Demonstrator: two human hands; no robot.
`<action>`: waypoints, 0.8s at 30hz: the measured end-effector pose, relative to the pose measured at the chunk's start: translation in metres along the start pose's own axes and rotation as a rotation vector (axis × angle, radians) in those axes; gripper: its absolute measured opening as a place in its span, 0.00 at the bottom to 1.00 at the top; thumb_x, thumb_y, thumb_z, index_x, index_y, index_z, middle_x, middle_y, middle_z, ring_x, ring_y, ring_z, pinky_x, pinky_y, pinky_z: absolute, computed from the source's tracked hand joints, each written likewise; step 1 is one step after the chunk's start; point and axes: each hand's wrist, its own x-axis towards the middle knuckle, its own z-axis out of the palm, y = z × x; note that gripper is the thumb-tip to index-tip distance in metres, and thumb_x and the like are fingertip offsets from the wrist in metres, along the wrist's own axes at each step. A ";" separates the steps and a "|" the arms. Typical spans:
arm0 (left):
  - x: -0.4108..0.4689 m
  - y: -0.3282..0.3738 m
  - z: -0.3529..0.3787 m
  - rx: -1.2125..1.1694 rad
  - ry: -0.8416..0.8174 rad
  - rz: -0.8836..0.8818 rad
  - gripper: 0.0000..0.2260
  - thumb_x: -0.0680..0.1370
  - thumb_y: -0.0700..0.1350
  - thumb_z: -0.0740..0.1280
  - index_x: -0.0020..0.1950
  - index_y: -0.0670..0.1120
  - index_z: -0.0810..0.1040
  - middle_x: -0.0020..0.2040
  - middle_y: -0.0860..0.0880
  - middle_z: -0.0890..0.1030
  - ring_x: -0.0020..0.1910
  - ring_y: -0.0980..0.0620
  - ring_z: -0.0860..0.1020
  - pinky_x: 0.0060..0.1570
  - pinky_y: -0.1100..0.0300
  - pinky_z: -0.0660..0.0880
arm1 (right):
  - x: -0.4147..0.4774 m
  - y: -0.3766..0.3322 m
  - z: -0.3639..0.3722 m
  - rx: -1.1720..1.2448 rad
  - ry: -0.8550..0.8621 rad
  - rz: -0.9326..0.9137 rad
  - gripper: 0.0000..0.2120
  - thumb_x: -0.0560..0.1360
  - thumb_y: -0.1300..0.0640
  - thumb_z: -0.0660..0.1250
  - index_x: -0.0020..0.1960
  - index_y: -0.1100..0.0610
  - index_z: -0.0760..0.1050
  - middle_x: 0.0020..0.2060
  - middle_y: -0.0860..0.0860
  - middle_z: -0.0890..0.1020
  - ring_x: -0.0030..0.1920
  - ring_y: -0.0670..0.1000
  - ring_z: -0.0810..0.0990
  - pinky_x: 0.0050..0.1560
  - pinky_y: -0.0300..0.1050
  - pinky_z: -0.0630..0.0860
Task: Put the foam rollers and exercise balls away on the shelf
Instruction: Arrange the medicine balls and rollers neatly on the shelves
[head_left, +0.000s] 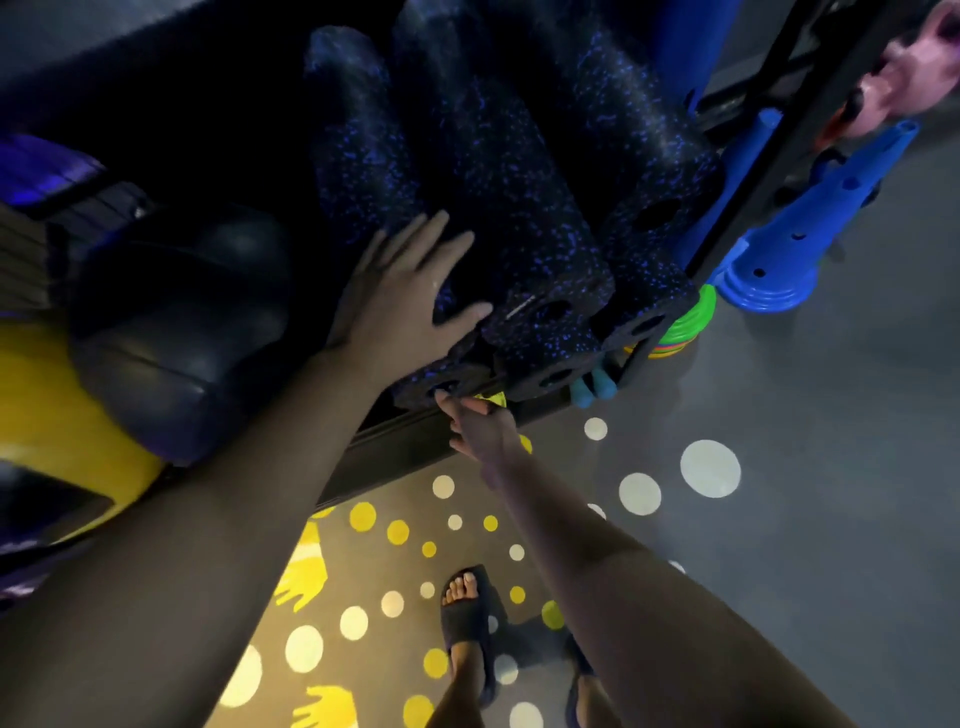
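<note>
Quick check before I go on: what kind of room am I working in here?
Likely a gym or kids' activity room: speckled foam rollers stacked on a storage shelf, a dark exercise ball beside them, blue training cones, and a dotted play floor.

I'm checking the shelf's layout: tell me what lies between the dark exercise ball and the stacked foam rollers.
In the head view, the left hand lies there, fingers spread, between the dark exercise ball and the foam rollers.

Left hand (402, 296) flat, fingers (415, 239) spread; right hand (480, 423) curled, gripping.

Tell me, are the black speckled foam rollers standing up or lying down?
Lying down: the black blue-speckled foam rollers rest stacked lengthwise on the shelf, hollow ends facing out.
</note>
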 end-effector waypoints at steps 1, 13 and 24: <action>-0.009 -0.008 0.003 0.057 -0.048 0.010 0.36 0.78 0.65 0.66 0.82 0.52 0.62 0.83 0.44 0.57 0.82 0.44 0.55 0.80 0.42 0.51 | 0.001 -0.004 0.009 0.011 0.009 -0.021 0.19 0.75 0.52 0.76 0.59 0.63 0.80 0.47 0.49 0.85 0.59 0.53 0.82 0.67 0.54 0.77; -0.036 -0.021 0.010 0.121 -0.090 -0.100 0.42 0.76 0.41 0.73 0.83 0.59 0.55 0.84 0.44 0.44 0.81 0.33 0.41 0.74 0.29 0.56 | 0.029 0.009 0.050 0.044 0.016 -0.115 0.20 0.71 0.57 0.80 0.58 0.63 0.80 0.50 0.49 0.84 0.49 0.47 0.79 0.57 0.43 0.73; -0.044 -0.026 -0.001 -0.013 -0.028 -0.144 0.42 0.74 0.38 0.75 0.81 0.60 0.58 0.84 0.47 0.46 0.82 0.36 0.42 0.71 0.26 0.59 | 0.016 0.031 0.055 0.169 0.147 -0.060 0.40 0.47 0.38 0.81 0.53 0.58 0.78 0.54 0.55 0.85 0.54 0.53 0.84 0.64 0.57 0.80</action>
